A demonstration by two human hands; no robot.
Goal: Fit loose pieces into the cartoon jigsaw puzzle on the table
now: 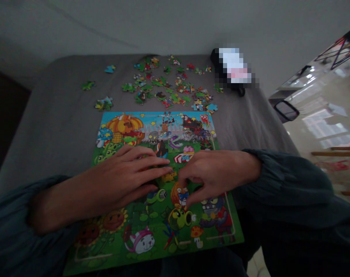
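A colourful jigsaw puzzle board [140,242] with cartoon plants and zombies lies in front of me, its near edge at my lap. My left hand [131,169] rests flat across the board's left and middle part, fingers stretched out and slightly apart, holding nothing. On the right side of the board my right hand [206,173] is curled, with thumb and index finger around a puzzle piece [182,195] with a brown and blue figure. That piece lies at the board's surface; whether it is seated flush I cannot tell. Both hands cover parts of the picture.
Several loose puzzle pieces [160,82] are scattered over the grey cloth [56,100] beyond the board. A phone-like device [235,67] with a blurred screen lies at the back right. A pale wall stands behind; a tiled floor shows at the right.
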